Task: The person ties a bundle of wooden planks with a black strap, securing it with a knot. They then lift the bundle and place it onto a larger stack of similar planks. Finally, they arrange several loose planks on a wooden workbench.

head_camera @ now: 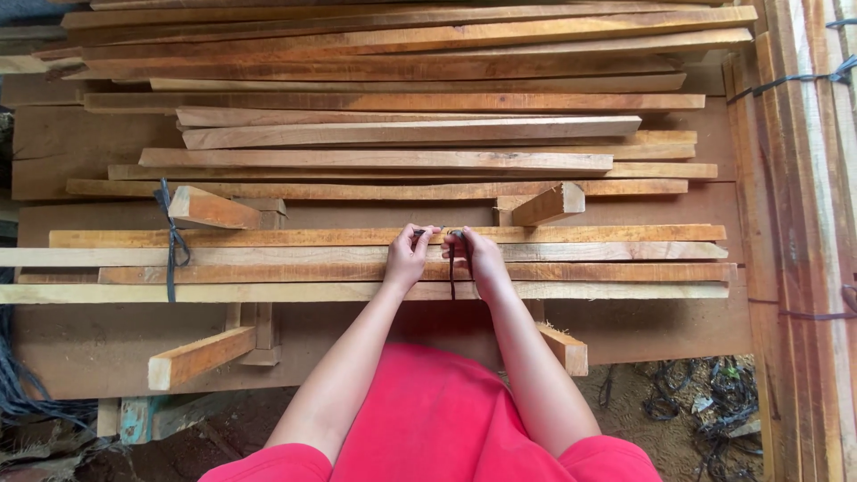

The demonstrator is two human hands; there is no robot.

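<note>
Left hand (406,259) and right hand (478,254) resting on the near bundle of wooden strips (553,263), fingers of each pinching an end of a dark cord (452,268) looped over the strips at mid-length. Second cord (171,245) knotted at the left. Loose planks (402,134) stacked beyond.

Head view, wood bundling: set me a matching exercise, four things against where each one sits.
Things:
1. Dark tied strap
2. Dark strap end in both hands, left hand and right hand
3. Heap of dark loose straps
4. Upright bundled wooden slats

Places:
A. On the ground, lower right
B. Around the left end of the long wooden slats
C. Along the right edge
D. At the middle of the slats

Pairs: 1-B, 2-D, 3-A, 4-C
</note>
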